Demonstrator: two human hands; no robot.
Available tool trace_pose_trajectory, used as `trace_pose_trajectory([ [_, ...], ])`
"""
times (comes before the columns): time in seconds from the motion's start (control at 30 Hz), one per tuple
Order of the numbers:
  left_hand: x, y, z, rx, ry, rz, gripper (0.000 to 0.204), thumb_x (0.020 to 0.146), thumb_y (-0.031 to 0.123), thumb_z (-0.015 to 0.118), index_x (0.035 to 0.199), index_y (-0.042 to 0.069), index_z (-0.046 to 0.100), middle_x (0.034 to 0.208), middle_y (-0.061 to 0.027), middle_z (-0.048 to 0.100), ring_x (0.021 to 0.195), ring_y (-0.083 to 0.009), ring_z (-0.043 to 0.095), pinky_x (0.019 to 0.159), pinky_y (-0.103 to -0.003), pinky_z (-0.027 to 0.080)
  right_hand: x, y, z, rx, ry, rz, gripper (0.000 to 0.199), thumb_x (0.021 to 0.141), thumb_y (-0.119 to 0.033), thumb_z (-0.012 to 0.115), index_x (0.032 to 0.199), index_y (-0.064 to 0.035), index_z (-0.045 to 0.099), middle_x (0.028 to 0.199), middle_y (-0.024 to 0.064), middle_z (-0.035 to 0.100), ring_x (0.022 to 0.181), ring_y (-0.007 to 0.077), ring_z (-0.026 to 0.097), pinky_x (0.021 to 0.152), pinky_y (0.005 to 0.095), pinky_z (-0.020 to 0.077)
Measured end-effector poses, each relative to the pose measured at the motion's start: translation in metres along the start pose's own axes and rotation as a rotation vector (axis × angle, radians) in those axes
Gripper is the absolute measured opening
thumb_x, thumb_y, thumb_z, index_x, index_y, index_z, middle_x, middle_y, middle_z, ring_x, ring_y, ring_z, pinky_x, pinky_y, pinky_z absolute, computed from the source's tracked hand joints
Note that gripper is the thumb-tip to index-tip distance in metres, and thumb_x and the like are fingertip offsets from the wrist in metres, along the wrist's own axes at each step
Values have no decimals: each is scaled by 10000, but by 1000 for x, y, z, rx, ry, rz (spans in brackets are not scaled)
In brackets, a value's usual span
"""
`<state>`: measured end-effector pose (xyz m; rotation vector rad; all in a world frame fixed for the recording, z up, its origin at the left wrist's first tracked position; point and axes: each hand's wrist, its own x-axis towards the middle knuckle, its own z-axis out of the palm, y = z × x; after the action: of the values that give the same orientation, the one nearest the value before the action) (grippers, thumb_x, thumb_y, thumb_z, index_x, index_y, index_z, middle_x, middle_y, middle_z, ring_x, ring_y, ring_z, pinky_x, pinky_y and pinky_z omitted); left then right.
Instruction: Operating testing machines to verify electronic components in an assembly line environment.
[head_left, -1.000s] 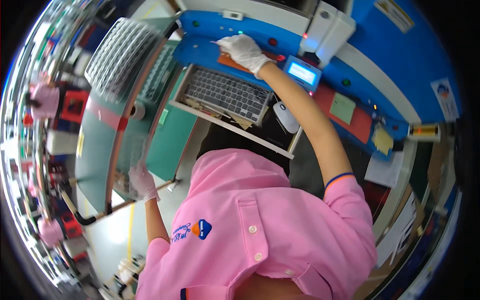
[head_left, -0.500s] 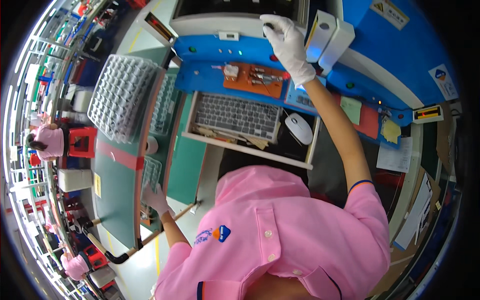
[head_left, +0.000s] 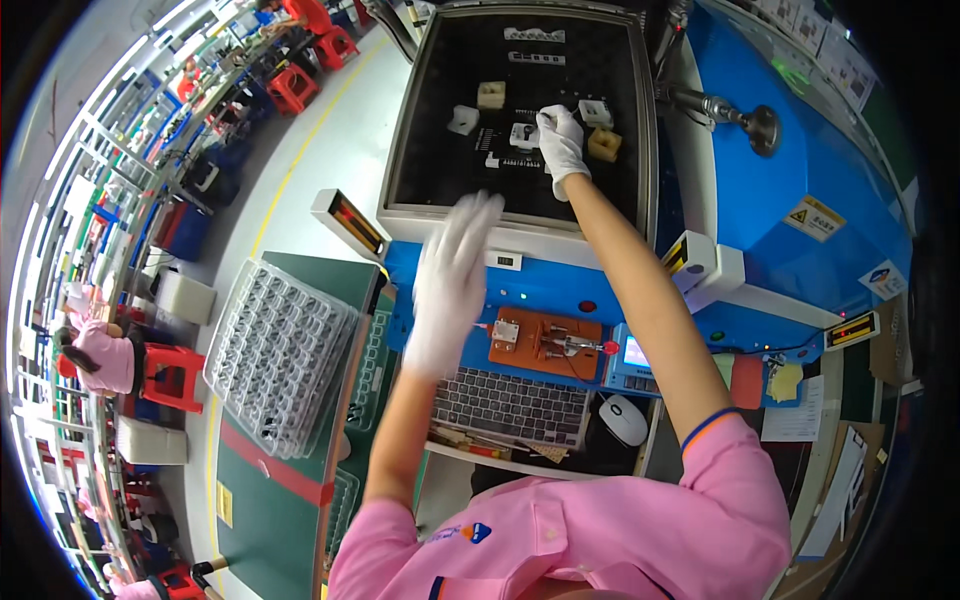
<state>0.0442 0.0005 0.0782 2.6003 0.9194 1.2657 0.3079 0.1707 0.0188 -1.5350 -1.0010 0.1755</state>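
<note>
Head view: small white part far off on the black perforated bed of the blue machine, touched by the gloved right hand, fingers curled down onto it, though whether actually pinched cannot be told. Around it on the same bed, cream blocks and a tan block, just beside the hand's right edge. Nearer and to the left, gloved left hand raised in mid-air, blurred, fingers spread, holding nothing, hovering over the blue front panel. Below that, an orange fixture plate, then a grey keyboard with a white mouse to its right. Further left, a clear plastic compartment tray resting on the green bench. Far left, another person in pink beside a red stool.
</note>
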Motion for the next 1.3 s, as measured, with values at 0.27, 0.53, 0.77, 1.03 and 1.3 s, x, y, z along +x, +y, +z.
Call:
trace_pose_trajectory([
  [0.27,146,-138,167,191,-350,101,453,908,118,482,1359,124,535,1328,-154,603,1151,-327,617,956,-425,501,-11,1,10,10,142,-79,224,993,-244,561,1082,-50,495,927,251,661,877,457,633,750,504,509],
  [0.53,158,-124,160,125,-314,141,168,852,93,613,1014,78,655,1021,-119,697,950,-301,672,809,-410,532,-2,18,7,16,181,-9,187,945,-170,642,1046,-54,537,831,171,661,753,320,654,712,438,511],
  [0.77,133,-74,90,-448,375,-100,236,843,20,703,1073,54,661,1005,-77,682,839,-188,635,748,-317,505,-7,18,5,-86,-144,-149,234,849,-203,720,985,-74,581,1018,137,661,889,337,611,789,446,498],
  [1.03,-52,-48,45,-378,290,-518,181,843,59,744,1016,100,708,873,-23,653,796,-143,593,946,-358,460,-17,-11,-1,-632,-224,-248,335,858,-222,713,1180,-150,657,1256,94,631,1155,312,550,955,448,452],
  [1.3,-92,-68,50,-303,25,-446,133,889,188,712,1021,176,704,863,13,652,832,-170,641,1134,-705,38,-130,-88,-94,-395,-116,-622,395,861,-185,708,1226,-103,582,1081,160,638,1032,353,596,897,471,456],
])
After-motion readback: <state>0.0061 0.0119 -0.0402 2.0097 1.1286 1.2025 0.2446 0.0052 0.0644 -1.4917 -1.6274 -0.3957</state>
